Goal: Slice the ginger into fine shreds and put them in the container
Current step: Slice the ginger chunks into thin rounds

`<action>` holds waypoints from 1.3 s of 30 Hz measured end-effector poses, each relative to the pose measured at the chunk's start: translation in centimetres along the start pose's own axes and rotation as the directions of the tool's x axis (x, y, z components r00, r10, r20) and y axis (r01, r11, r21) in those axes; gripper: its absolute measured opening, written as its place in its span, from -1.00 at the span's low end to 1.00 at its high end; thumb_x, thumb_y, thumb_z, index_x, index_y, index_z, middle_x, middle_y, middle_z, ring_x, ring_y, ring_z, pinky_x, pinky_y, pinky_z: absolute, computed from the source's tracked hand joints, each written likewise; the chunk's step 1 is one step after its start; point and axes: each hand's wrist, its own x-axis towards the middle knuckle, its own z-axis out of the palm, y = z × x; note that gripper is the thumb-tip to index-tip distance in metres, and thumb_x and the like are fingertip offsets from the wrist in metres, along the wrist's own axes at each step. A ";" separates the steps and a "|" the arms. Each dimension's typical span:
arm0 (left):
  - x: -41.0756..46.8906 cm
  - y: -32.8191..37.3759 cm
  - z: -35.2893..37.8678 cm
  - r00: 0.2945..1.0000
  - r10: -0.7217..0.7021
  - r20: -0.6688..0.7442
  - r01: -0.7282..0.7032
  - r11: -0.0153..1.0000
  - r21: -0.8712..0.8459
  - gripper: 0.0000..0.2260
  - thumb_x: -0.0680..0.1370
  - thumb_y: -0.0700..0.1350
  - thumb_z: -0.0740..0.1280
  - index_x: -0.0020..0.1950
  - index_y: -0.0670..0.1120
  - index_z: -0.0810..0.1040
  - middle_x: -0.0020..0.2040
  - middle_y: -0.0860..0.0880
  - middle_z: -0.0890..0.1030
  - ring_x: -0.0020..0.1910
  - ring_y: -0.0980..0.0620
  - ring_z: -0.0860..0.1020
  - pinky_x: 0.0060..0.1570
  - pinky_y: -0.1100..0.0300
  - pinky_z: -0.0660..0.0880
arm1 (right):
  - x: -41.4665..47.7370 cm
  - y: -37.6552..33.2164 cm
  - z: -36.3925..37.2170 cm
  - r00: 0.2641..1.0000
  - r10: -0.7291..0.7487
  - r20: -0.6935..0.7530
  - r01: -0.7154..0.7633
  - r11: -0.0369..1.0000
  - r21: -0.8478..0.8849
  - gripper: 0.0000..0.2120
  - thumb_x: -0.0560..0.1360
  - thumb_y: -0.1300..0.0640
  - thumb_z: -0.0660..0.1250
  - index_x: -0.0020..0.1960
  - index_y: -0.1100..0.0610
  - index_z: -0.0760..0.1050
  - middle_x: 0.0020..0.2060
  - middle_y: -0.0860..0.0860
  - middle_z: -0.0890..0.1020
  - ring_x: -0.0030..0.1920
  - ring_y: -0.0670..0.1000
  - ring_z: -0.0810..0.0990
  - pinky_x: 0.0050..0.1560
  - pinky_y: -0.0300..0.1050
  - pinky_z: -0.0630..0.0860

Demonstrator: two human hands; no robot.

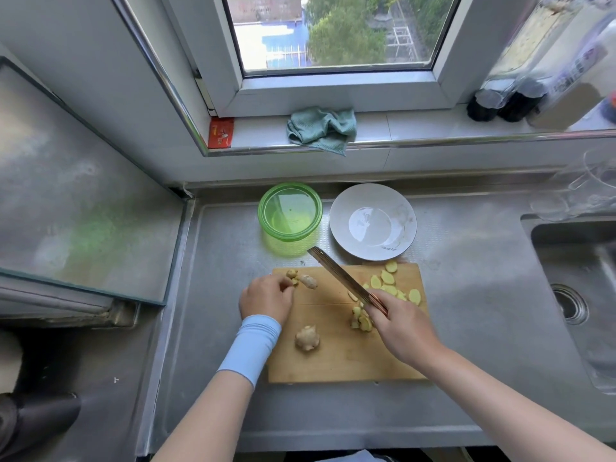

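The fingers of the left hand are curling round a small knobbly piece of ginger, pinching it down near the far left corner of the wooden cutting board. The right hand is gripping the handle of a knife, fingers wrapped tight, and the blade is slanting up and away towards the board's far edge, its tip reaching over the counter just beside the green container.

A second, uncut ginger knob is lying loose near the middle of the board. Pale yellow slices are lying scattered along the far right corner, and a small heap of cut pieces is sitting just beside the right hand. A light blue sleeve is covering the left wrist.

The board is resting on a steel counter, dull and smeared. The green container is standing open behind the board's far left corner, and a white plate is sitting next to it at the far edge. A sink with its drain is taking up the counter's right end, with clear glassware behind it. A glass panel is covering the surface to the left.

Daylight is coming through the window, with trees and buildings showing outside. On the sill a crumpled green cloth is hanging over the edge, a red packet is leaning in the left corner, and dark-capped bottles are standing at the right.
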 end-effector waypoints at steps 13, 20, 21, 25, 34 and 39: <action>5.5 -1.9 -0.2 0.966 0.224 0.129 -0.190 0.954 -0.233 -0.68 0.57 -0.22 0.29 0.21 0.12 0.64 0.08 0.09 0.59 0.13 0.01 0.51 0.23 0.10 0.44 | 0.0 -1.3 0.2 0.999 0.050 0.006 -0.050 0.999 0.002 -0.92 0.63 -0.12 0.20 0.01 -0.28 0.46 -0.28 -0.14 0.60 -0.17 -0.04 0.53 -0.20 -0.08 0.40; 6.8 -2.6 -0.4 0.907 0.358 0.220 -0.337 0.933 -0.127 -0.83 0.59 -0.05 0.38 0.12 0.15 0.67 0.03 0.12 0.53 0.09 0.16 0.32 0.19 0.20 0.34 | 0.0 -1.9 0.2 0.998 0.062 0.005 -0.062 0.998 0.013 -0.78 0.63 -0.12 0.20 -0.17 -0.37 0.34 -0.33 -0.13 0.56 -0.20 -0.04 0.51 -0.26 -0.10 0.34; 6.8 -2.6 -0.5 0.905 0.365 0.220 -0.345 0.930 -0.123 -0.85 0.56 -0.06 0.40 0.10 0.14 0.67 0.02 0.11 0.54 0.08 0.14 0.33 0.18 0.18 0.36 | 0.0 -1.9 0.3 0.998 0.061 0.007 -0.061 0.998 0.014 -0.82 0.63 -0.12 0.19 -0.13 -0.35 0.35 -0.32 -0.13 0.56 -0.19 -0.04 0.51 -0.24 -0.09 0.35; 6.1 -2.6 -0.9 0.934 0.301 0.195 -0.271 0.948 -0.167 -0.78 0.45 -0.10 0.49 -0.09 0.23 0.59 -0.09 0.15 0.51 -0.07 0.16 0.45 0.06 0.21 0.42 | -0.2 -2.0 0.3 0.999 0.054 0.007 -0.054 0.998 0.011 -0.82 0.64 -0.12 0.19 -0.13 -0.34 0.37 -0.33 -0.15 0.54 -0.20 -0.06 0.49 -0.27 -0.15 0.32; 5.4 -1.7 -0.5 0.955 0.229 0.190 -0.098 0.845 -0.525 -0.70 0.51 -0.17 0.42 0.06 0.25 0.63 -0.05 0.14 0.67 -0.10 0.14 0.60 0.04 0.29 0.49 | -0.1 -1.6 0.7 0.999 0.041 0.017 -0.041 0.999 -0.008 -0.89 0.64 -0.13 0.18 0.10 -0.26 0.47 -0.28 -0.19 0.53 -0.12 -0.02 0.50 -0.20 -0.08 0.32; 5.3 -2.1 -0.3 0.949 0.181 0.259 -0.002 0.823 -0.568 -0.75 0.47 -0.26 0.45 -0.08 0.13 0.66 -0.10 0.05 0.71 -0.06 0.08 0.67 0.15 0.16 0.55 | 0.0 -1.5 0.8 0.999 0.043 0.015 -0.043 0.999 -0.003 -0.92 0.63 -0.13 0.18 0.04 -0.28 0.43 -0.27 -0.17 0.55 -0.13 -0.01 0.52 -0.19 -0.07 0.36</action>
